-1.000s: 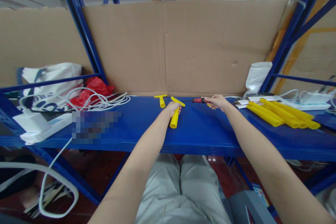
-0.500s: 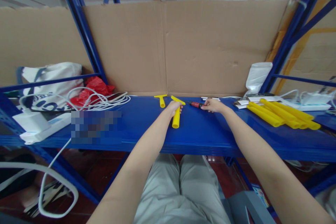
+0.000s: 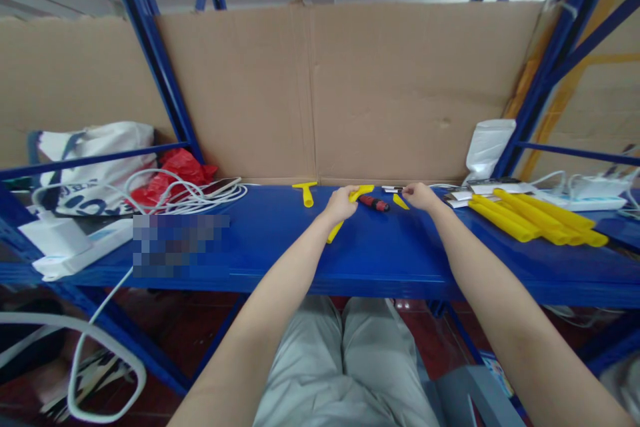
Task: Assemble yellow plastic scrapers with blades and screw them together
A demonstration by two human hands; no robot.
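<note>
My left hand (image 3: pixel 343 203) is closed around a yellow T-shaped scraper (image 3: pixel 336 232). Its crosspiece shows beyond my fingers, and its handle end pokes out below. Right of that hand, a red-and-black screwdriver (image 3: pixel 375 203) lies on the blue bench. My right hand (image 3: pixel 419 195) has its fingertips pinched together beside a small flat yellow piece (image 3: pixel 400 201). Whatever those fingertips hold is too small to make out. Small white and dark strips (image 3: pixel 392 189) lie just behind, by the cardboard. A smaller yellow T-shaped piece (image 3: pixel 307 193) rests on the left.
Several yellow tubes (image 3: pixel 530 217) are piled at the right, in front of white boxes and a white pouch (image 3: pixel 490 147). Coiled white cable (image 3: pixel 210 197), a red bag (image 3: pixel 175 170) and a power strip (image 3: pixel 95 257) occupy the left. Cardboard (image 3: pixel 400 93) stands behind the bench.
The screwdriver has left my right hand and lies on the bench. My right hand has moved right, by a flat yellow piece. My left hand has turned the scraper, swinging its crosspiece rightward.
</note>
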